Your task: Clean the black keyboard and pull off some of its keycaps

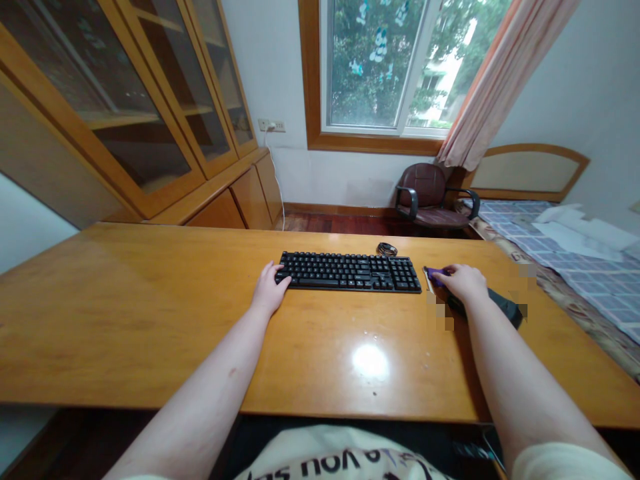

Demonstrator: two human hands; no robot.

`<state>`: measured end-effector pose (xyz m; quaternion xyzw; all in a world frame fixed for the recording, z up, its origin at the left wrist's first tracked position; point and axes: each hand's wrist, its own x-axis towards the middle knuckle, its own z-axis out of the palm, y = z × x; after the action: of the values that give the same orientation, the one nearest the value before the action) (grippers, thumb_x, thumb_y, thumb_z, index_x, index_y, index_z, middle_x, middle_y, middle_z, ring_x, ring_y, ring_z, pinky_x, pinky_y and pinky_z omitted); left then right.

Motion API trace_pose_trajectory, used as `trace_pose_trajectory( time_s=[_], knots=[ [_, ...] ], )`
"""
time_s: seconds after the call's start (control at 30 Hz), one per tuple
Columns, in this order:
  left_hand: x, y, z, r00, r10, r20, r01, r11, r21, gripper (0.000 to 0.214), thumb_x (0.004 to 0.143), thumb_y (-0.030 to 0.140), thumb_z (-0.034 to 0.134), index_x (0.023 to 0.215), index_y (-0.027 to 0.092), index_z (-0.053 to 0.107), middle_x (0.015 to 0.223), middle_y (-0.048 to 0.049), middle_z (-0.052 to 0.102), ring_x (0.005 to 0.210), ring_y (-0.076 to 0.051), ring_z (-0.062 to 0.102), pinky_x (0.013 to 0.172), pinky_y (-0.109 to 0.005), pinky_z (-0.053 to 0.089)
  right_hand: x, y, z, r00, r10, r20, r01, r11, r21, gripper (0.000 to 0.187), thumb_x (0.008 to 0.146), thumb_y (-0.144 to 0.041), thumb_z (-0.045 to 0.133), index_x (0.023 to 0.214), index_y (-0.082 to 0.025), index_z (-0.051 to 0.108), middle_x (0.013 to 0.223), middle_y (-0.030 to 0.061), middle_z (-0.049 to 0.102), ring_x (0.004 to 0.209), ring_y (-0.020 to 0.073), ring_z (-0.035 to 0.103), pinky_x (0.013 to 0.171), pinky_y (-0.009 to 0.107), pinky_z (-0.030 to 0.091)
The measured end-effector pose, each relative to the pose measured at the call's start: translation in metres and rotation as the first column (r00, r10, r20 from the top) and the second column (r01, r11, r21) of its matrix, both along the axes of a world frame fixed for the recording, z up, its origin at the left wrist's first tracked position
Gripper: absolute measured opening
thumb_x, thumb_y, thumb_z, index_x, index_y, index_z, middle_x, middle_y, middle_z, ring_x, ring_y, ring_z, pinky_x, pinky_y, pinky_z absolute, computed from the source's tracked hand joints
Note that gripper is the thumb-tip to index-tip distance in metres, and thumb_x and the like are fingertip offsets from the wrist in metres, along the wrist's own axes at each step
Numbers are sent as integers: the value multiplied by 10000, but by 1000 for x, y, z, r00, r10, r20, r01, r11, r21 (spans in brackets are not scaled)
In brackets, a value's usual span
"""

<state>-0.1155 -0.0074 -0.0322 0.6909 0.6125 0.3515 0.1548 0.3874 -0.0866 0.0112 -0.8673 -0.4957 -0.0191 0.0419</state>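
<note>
Pale shirt (325, 443) is closest. On the desk (150, 320), the left hand (271, 289) pinches the keyboard (345, 272); the right hand (466, 283) pinches a purple thing (435, 276), hard to make out. Gripping seems the step; moving either needs steady fingers.

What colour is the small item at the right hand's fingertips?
The small item looks purple in the head view.
</note>
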Motion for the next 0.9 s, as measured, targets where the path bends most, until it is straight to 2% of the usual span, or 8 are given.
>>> trace_pose_trajectory(
  time_s=[0.07, 0.2, 0.37, 0.53, 0.6, 0.67, 0.77, 0.9],
  knots=[
    [0, 0, 0, 1000, 0, -4, 0, 1000, 0, 344, 763, 322, 556, 1072, 170, 559, 1338, -146, 423, 1270, -263, 377, 1074, -416, 277, -1, 0, -3, 1000, 13, 11, -13, 999, -41, 455, 705, -551, 529, 972, -225, 700, 962, 120, 679, 928, 297, 590, 744, 363, 443],
    [1, 0, 1, 1000, 3, -7, -3, 1000, -4, 346, 765, 321, 552, 1074, 166, 560, 1337, -150, 421, 1272, -260, 374, 1075, -405, 276, 1, 3, -6, 996, -95, -2, 95, 995, -13, 345, 743, -410, 497, 961, -243, 706, 990, 108, 680, 926, 283, 598, 741, 357, 444],
    [0, 0, -1, 1000, 7, -14, -7, 1000, -6, 348, 770, 334, 549, 1079, 174, 556, 1345, -144, 414, 1272, -262, 373, 1074, -413, 277, 0, 9, -2, 976, -191, -104, 201, 975, 98, 421, 774, -480, 443, 946, -199, 705, 965, 131, 685, 891, 282, 609, 695, 339, 444],
    [-1, 1, -3, 1000, 6, -7, -6, 1000, 2, 345, 767, 337, 553, 1077, 188, 555, 1341, -127, 419, 1269, -261, 379, 1072, -417, 282, -8, 11, -3, 981, -93, -171, 103, 993, 50, 499, 846, -479, 336, 908, -147, 704, 902, 154, 688, 859, 266, 617, 678, 313, 432],
    [-1, 0, -2, 1000, 3, -5, -3, 1000, -2, 343, 767, 336, 551, 1075, 184, 558, 1341, -132, 418, 1270, -264, 378, 1071, -416, 283, -12, 9, -3, 991, -79, -112, 87, 994, 72, 483, 856, -452, 327, 944, -153, 696, 927, 149, 685, 876, 266, 613, 698, 317, 435],
    [0, 0, -1, 1000, 3, -1, -3, 1000, -8, 343, 767, 336, 552, 1073, 181, 560, 1343, -138, 417, 1270, -268, 377, 1068, -422, 285, -15, 6, -4, 999, -1, -34, 4, 995, 95, 442, 854, -428, 345, 982, -178, 687, 984, 125, 679, 928, 255, 600, 747, 312, 434],
    [0, -1, 1, 1000, 4, 7, -4, 1000, -10, 341, 767, 333, 553, 1074, 186, 559, 1346, -135, 417, 1268, -269, 381, 1065, -433, 288, -18, 4, -6, 992, 126, 28, -126, 992, -19, 385, 838, -404, 399, 1031, -220, 676, 1067, 98, 655, 990, 251, 575, 809, 323, 425],
    [0, -1, 1, 1000, 1, -1, -1, 1000, -5, 343, 768, 332, 551, 1076, 181, 558, 1346, -138, 417, 1267, -264, 381, 1071, -426, 279, -18, 4, -3, 994, 83, 67, -74, 990, -124, 371, 834, -370, 420, 1125, -274, 630, 1205, 84, 588, 1045, 293, 539, 858, 407, 409]
  ],
)
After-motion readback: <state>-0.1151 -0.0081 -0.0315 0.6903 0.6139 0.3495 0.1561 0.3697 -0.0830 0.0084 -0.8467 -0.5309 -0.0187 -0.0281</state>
